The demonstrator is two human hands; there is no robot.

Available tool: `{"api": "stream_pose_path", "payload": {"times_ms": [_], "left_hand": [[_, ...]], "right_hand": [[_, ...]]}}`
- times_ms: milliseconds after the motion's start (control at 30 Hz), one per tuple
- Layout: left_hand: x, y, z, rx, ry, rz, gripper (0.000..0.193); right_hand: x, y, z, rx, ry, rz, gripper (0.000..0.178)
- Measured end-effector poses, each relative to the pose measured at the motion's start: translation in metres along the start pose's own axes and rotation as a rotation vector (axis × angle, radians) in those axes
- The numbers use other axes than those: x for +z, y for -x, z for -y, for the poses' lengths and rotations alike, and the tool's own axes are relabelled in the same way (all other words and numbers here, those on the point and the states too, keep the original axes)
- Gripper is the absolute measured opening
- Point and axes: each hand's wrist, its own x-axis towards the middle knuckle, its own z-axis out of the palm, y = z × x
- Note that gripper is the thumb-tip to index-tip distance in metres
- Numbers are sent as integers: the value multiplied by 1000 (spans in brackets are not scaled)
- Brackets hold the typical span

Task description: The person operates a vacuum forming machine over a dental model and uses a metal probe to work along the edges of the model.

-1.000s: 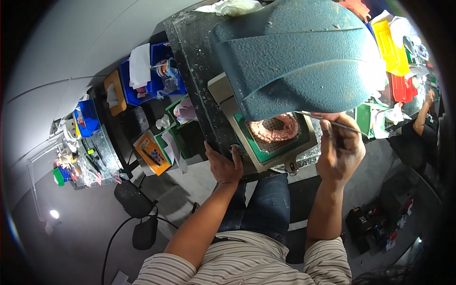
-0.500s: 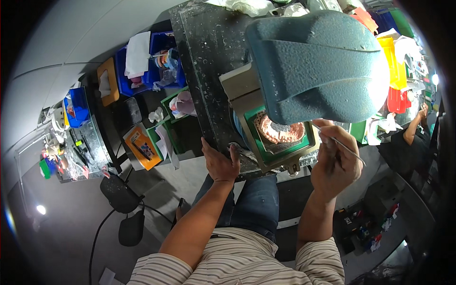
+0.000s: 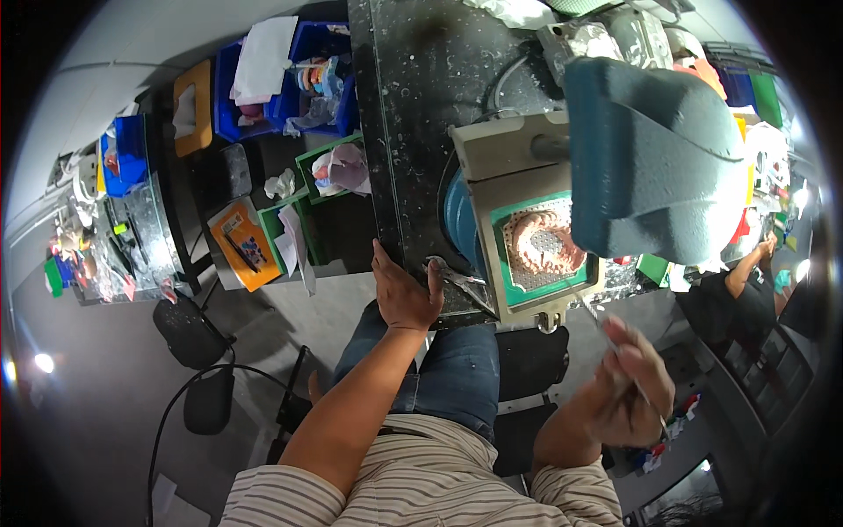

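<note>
My left hand [image 3: 406,297] lies open on the front edge of the black bench, fingers stretched and thumb apart, next to a metal hand tool that looks like pliers [image 3: 458,277]. In my right hand [image 3: 637,386] is a thin metal dental instrument [image 3: 590,306], its tip pointing toward the front right corner of a forming machine's square frame [image 3: 509,314]. A pinkish horseshoe-shaped dental cast [image 3: 524,249] sits on the perforated plate inside the frame's green gasket [image 3: 527,299]. The machine's blue-grey domed head [image 3: 659,162] overhangs the plate's right side. My right fingers are partly blurred.
Blue bins [image 3: 277,107] with dental models and green trays [image 3: 309,167] stand left of the bench [image 3: 399,114]. An orange packet [image 3: 241,244] lies nearby. Metal blocks [image 3: 580,44] stand at the back. A black chair [image 3: 195,334] is at left; another person's arm [image 3: 746,270] shows far right.
My right hand has drawn back and down from the frame with the instrument. The view has shifted, so the machine's head appears farther right and more of the frame shows. My left hand stays put.
</note>
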Motion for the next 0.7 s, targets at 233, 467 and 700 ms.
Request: {"api": "stream_pose_path", "payload": {"times_ms": [233,467,700], "left_hand": [[4,0,5,33,-25,-17,96],[-2,-2,2,-10,41,45,96],[1,-3,9,99,-5,-24,96]], "right_hand": [[-3,4,23,-83,184,88,14],[32,-23,-1,46,452,-120,6],[41,-21,-26,401,243,-326,21]]}}
